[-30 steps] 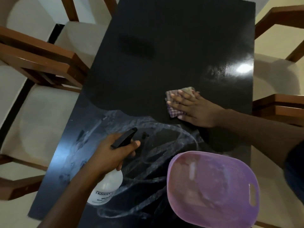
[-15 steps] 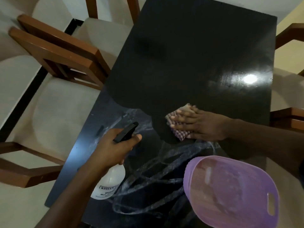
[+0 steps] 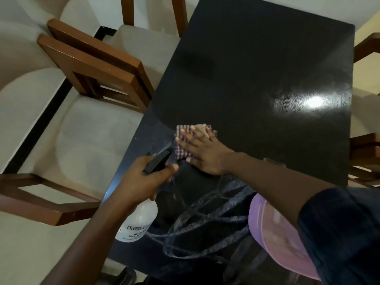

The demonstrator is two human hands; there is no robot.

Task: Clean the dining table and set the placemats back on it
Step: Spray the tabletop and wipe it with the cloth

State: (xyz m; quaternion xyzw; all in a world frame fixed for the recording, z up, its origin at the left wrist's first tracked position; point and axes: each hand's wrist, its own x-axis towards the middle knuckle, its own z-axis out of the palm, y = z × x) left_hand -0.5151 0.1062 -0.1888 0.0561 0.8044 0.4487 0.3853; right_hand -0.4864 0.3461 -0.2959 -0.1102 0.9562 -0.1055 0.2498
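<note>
A glossy black dining table (image 3: 257, 75) fills the middle of the view, with pale wet streaks across its near part. My right hand (image 3: 203, 151) lies flat, fingers straight, pressing a checked cloth (image 3: 183, 145) onto the tabletop near the left edge. My left hand (image 3: 144, 177) grips a white spray bottle (image 3: 139, 221) by its black trigger head (image 3: 158, 163), held just above the near left part of the table. No placemats are in view.
A purple plastic basket (image 3: 273, 239) sits on the near right of the table, partly hidden by my right arm. Wooden chairs with cream seats (image 3: 88, 145) stand along the left side, and more chair frames (image 3: 364, 157) on the right. A lamp glare shows at the right.
My right hand has slid the cloth leftward across the table toward the left edge. The left hand keeps holding the spray bottle in much the same place.
</note>
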